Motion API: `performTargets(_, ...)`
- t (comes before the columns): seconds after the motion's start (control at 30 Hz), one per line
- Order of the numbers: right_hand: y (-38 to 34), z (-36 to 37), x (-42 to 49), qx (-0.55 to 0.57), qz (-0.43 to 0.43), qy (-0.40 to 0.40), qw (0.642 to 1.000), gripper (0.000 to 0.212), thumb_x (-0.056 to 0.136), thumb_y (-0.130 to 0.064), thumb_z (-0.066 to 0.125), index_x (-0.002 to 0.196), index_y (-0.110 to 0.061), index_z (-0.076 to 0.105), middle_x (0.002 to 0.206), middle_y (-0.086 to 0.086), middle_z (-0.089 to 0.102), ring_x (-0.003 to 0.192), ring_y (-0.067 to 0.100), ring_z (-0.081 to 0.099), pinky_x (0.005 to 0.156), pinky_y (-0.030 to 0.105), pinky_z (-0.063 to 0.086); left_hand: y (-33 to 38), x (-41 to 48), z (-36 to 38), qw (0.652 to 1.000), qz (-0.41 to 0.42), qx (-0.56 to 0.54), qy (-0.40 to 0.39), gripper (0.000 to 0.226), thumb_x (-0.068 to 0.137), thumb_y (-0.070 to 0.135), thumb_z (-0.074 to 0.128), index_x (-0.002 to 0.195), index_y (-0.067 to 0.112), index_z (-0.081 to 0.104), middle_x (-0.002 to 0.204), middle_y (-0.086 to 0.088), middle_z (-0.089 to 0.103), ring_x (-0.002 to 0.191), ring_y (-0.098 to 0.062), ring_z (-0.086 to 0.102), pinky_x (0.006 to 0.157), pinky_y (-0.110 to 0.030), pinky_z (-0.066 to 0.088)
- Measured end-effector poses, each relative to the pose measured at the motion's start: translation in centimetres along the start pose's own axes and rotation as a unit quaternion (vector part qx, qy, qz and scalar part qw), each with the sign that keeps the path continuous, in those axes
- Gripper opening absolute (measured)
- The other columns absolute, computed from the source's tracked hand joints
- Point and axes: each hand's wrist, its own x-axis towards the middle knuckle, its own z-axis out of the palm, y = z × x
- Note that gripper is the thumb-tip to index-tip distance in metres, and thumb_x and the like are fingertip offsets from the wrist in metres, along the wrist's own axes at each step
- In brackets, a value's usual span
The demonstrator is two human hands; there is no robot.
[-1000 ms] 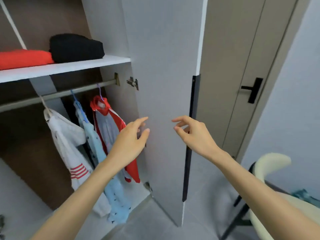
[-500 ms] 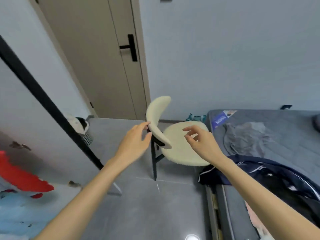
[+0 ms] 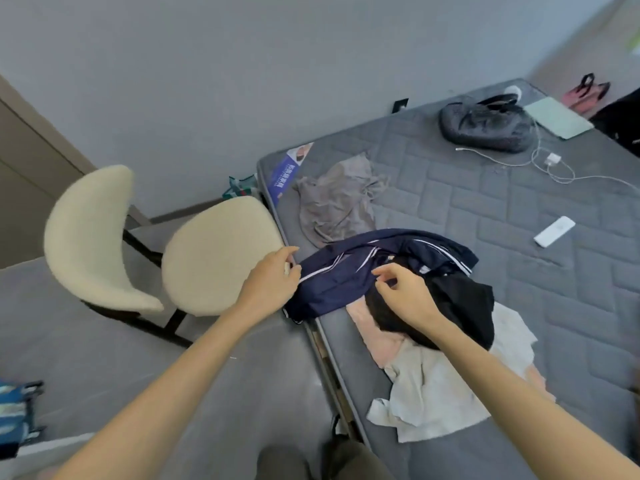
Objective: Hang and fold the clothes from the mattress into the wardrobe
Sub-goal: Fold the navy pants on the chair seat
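Several clothes lie in a pile at the near edge of the grey quilted mattress (image 3: 519, 271). On top is a navy garment with white stripes (image 3: 346, 282). A black garment (image 3: 464, 306), a pink one (image 3: 374, 337) and a cream one (image 3: 433, 393) lie under and beside it. A grey-brown garment (image 3: 336, 202) lies apart, farther back. My left hand (image 3: 273, 275) is at the navy garment's left end, fingers relaxed. My right hand (image 3: 405, 289) hovers over the navy and black cloth with thumb and forefinger apart, holding nothing. The wardrobe is out of view.
A cream chair (image 3: 207, 254) stands on the floor against the mattress's left edge. On the mattress farther back are a dark bag (image 3: 485, 126), a white remote (image 3: 554, 231), a charger with its cable (image 3: 554, 161) and a pale green flat case (image 3: 557, 116).
The view has swung from the open wardrobe past the door and chair to the mattress. Both hands have come down to the navy garment, still holding nothing.
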Motion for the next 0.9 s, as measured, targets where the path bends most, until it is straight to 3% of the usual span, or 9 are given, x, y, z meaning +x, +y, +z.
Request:
performTargets(0.2,8.6,0.1,3.9,-0.009,0.119,-0.002,0.993,0.026,0.091,-0.018,0.056,0.116,-0.022,0.062,0.124,0.002,0.056,0.094,0.017,0.059,0.088,0.033,0.047,1.7,7.5,8.7,0.994,0.010,-0.004,-0.110,0.041,0.094,0.023,0.048,0.135,0.023,0.047,0.125,0.003,0.057,0.108,-0.021,0.056,0.097,-0.037,0.043)
performTargets(0.3,11.8,1.1,7.1,-0.002,0.157,0.006,0.988,0.027,0.091,-0.017,0.056,0.118,-0.021,0.060,0.127,0.005,0.054,0.096,0.019,0.059,0.088,0.031,0.046,1.7,11.6,13.0,0.988,0.011,-0.008,-0.153,0.040,0.095,0.022,0.047,0.135,0.021,0.047,0.125,0.002,0.057,0.107,-0.019,0.056,0.093,-0.029,0.041)
performTargets(0.43,15.1,2.1,12.8,0.031,0.204,0.051,0.977,0.037,0.090,-0.013,0.057,0.127,-0.014,0.053,0.129,0.012,0.052,0.110,0.026,0.055,0.095,0.033,0.041,1.9,17.6,17.7,0.980,0.022,-0.003,-0.197,0.040,0.097,0.020,0.045,0.136,0.018,0.045,0.127,-0.001,0.055,0.109,-0.019,0.054,0.092,-0.030,0.040)
performTargets(0.53,18.2,3.0,17.3,0.108,0.291,0.096,0.946,0.047,0.091,-0.011,0.056,0.136,-0.011,0.043,0.136,0.012,0.045,0.120,0.029,0.050,0.103,0.034,0.038,1.7,22.1,21.2,0.973,0.030,0.000,-0.230,0.041,0.097,0.019,0.044,0.138,0.017,0.042,0.130,-0.003,0.054,0.112,-0.022,0.054,0.093,-0.033,0.042)
performTargets(0.63,22.0,4.3,21.1,0.216,0.378,0.160,0.886,0.061,0.093,-0.018,0.057,0.146,-0.009,0.027,0.142,0.010,0.042,0.121,0.027,0.049,0.104,0.038,0.041,1.3,25.9,24.4,0.965,0.048,-0.003,-0.256,0.045,0.097,0.019,0.046,0.141,0.018,0.041,0.133,-0.005,0.053,0.117,-0.023,0.053,0.097,-0.036,0.043)
performTargets(0.77,26.2,5.0,24.4,0.382,0.443,0.203,0.785,0.076,0.091,-0.015,0.060,0.151,-0.017,0.014,0.122,0.010,0.055,0.091,0.018,0.057,0.074,0.030,0.051,1.0,29.3,27.6,0.960,0.055,-0.020,-0.275,0.046,0.097,0.020,0.045,0.142,0.020,0.039,0.137,-0.003,0.050,0.120,-0.019,0.051,0.100,-0.035,0.042)
performTargets(0.83,27.8,4.9,25.4,0.386,0.448,0.218,0.776,0.074,0.090,-0.022,0.064,0.150,-0.020,0.020,0.117,0.006,0.055,0.076,0.013,0.054,0.062,0.024,0.047,0.9,30.3,28.5,0.959,0.062,-0.024,-0.275,0.045,0.098,0.019,0.045,0.142,0.020,0.040,0.136,-0.002,0.050,0.120,-0.018,0.050,0.099,-0.032,0.041)
performTargets(0.9,29.2,4.8,25.8,0.342,0.438,0.222,0.801,0.063,0.086,-0.030,0.067,0.141,-0.017,0.039,0.112,0.005,0.058,0.071,0.011,0.051,0.058,0.025,0.044,1.0,31.1,28.7,0.959,0.072,-0.026,-0.274,0.044,0.098,0.018,0.045,0.141,0.020,0.041,0.134,-0.003,0.051,0.118,-0.017,0.051,0.097,-0.029,0.040)
